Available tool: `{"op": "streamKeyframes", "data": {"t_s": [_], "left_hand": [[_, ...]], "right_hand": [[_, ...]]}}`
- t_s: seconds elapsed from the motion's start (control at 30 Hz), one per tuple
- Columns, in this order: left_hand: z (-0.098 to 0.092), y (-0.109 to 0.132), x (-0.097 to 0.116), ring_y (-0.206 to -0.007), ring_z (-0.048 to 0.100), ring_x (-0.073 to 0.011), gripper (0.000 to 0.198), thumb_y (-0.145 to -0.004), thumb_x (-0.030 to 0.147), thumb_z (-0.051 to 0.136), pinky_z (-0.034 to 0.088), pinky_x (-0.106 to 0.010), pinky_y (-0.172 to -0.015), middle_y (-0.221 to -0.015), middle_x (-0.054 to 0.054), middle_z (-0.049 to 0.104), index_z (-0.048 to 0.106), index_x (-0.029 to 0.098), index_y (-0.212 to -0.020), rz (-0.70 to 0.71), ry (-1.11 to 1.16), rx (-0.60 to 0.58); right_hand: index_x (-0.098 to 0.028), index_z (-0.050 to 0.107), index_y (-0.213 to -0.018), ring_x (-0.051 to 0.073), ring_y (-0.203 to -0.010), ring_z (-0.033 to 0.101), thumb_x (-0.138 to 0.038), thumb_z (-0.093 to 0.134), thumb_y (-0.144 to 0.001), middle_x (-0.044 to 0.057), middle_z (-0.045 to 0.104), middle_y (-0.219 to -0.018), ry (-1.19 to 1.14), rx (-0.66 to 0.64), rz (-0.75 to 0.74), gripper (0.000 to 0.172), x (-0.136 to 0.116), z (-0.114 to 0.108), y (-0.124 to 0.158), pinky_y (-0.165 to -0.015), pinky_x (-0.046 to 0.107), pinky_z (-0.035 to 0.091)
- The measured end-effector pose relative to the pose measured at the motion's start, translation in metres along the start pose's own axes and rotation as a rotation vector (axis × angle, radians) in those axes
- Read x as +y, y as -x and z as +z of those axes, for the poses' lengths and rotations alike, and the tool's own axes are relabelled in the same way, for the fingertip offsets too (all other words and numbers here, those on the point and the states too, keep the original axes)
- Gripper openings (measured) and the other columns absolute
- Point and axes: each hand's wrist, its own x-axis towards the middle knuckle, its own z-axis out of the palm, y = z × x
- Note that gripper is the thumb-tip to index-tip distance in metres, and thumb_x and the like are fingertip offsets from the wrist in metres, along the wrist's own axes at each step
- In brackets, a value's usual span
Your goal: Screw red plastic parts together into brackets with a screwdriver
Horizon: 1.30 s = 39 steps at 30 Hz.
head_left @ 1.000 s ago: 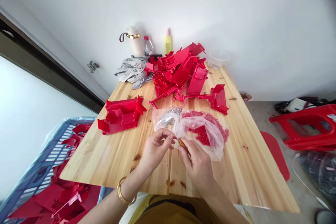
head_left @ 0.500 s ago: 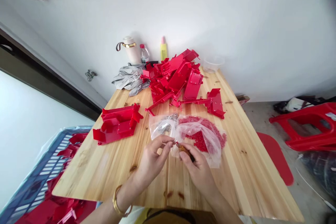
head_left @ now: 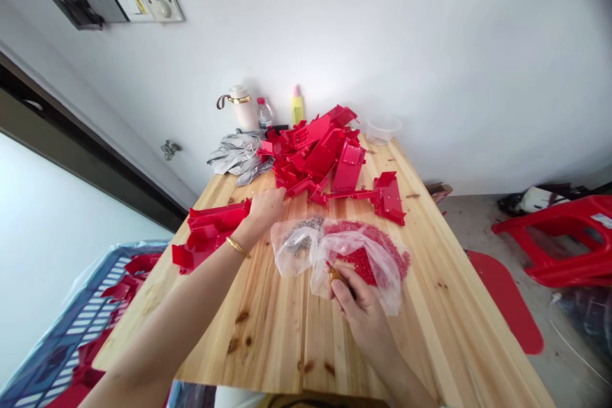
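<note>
My left hand reaches to the near left edge of a heap of red plastic parts. Its fingers are curled round the end of a red part there, mostly hidden behind the hand. In my right hand is a short screwdriver with an amber handle, its tip pointing up and away from me. Just beyond it lies a clear bag of small red pieces. Left of that, another clear bag holds small metal screws. A separate red part lies under and beside my left forearm.
Behind the heap stand a white flask, a small bottle, a yellow bottle and a clear tub. Grey cloth lies at the left. A blue crate with red parts stands beside the wooden table; a red stool is at right.
My left hand has left the screwdriver's tip and moved forward and left to the heap. My right hand stays near the bags with the screwdriver. The view has tilted up slightly.
</note>
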Motion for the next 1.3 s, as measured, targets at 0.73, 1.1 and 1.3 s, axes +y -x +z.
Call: {"op": "streamKeyframes", "data": {"t_s": [0.73,1.1,1.3], "left_hand": [[0.000,0.151,0.001,-0.100,0.069,-0.0246,0.035,-0.087,0.030,0.061,0.055,-0.035,-0.087,-0.111,-0.007,0.074,0.063,0.018,-0.119,0.070,1.295,-0.066],[-0.002,0.161,0.019,-0.083,0.070,-0.0209,0.025,-0.096,0.026,0.045,0.048,-0.027,-0.071,-0.095,-0.004,0.076,0.065,0.023,-0.111,0.068,0.698,0.082],[0.013,0.165,0.025,-0.083,0.070,-0.0197,0.022,-0.096,0.022,0.046,0.048,-0.026,-0.071,-0.093,-0.004,0.075,0.064,0.022,-0.108,0.035,0.794,0.141]], "right_hand": [[-0.017,0.059,-0.112,0.019,-0.082,0.071,-0.019,0.050,-0.095,0.008,0.073,-0.096,0.605,0.007,-0.446,0.019,-0.027,0.035,-0.030,-0.068,0.027,0.054],[-0.012,0.063,-0.120,0.026,-0.080,0.066,-0.004,0.046,-0.093,0.012,0.068,-0.089,1.476,0.041,-0.758,0.033,-0.040,0.026,-0.020,-0.061,0.033,0.051],[-0.012,0.064,-0.113,0.024,-0.073,0.067,-0.005,0.046,-0.092,0.010,0.069,-0.087,1.454,-0.073,-0.689,0.028,-0.055,0.021,-0.025,-0.054,0.031,0.045]]}}
